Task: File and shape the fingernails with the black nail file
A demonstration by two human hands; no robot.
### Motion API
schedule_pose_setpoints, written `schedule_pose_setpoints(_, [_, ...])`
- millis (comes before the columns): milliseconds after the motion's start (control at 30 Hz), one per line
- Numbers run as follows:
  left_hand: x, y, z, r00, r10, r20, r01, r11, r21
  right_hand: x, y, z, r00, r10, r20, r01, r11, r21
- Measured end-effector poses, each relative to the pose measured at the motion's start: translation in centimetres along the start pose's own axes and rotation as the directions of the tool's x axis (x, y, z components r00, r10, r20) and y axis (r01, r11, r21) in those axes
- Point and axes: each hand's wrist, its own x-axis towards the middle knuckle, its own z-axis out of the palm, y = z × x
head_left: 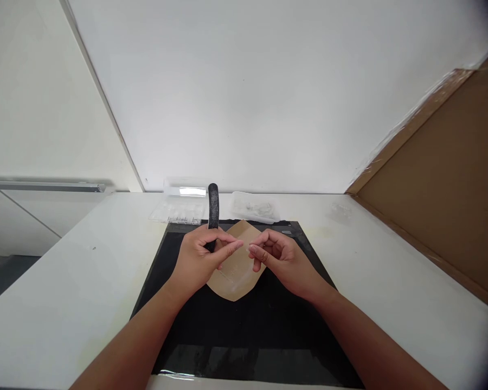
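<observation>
My left hand (205, 252) is closed, thumb and forefinger pinched with their tips pointing right. A black, curved, handle-like piece (213, 206) rises out of this hand and shows again between thumb and forefinger; its lower end is hidden. Facing it, my right hand (274, 254) is closed in a pinch too, and whatever sits at its fingertips is too small to name. The two sets of fingertips are slightly apart. Below them a tan leaf-shaped sheet (238, 290), with small clear bits on it, lies on a black mat (236, 330).
A clear compartment case (179, 210) with its lid up stands at the back left. Behind the mat is a shallow translucent tray (256, 207) with small pale pieces. A clear plastic bag (341, 212) lies at the right. Cardboard (439, 179) borders the white table (85, 271).
</observation>
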Motion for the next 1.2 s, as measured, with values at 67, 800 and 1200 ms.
schedule_pose_setpoints(67, [0.06,-0.23,-0.07,1.0,-0.007,0.019,0.006,0.998,0.057,-0.01,-0.04,0.02,1.0,0.002,-0.004,-0.002,1.0,-0.012])
schedule_pose_setpoints(800, [0.2,-0.51,0.34,0.997,-0.003,0.077,-0.017,0.968,0.251,-0.13,-0.28,0.23,1.0,-0.007,-0.019,0.006,0.997,-0.071])
schedule_pose_setpoints(1200, [0.13,-0.38,0.19,0.995,0.032,0.094,-0.057,0.96,0.276,-0.17,0.03,0.2,1.0,0.01,-0.017,-0.011,0.997,-0.076])
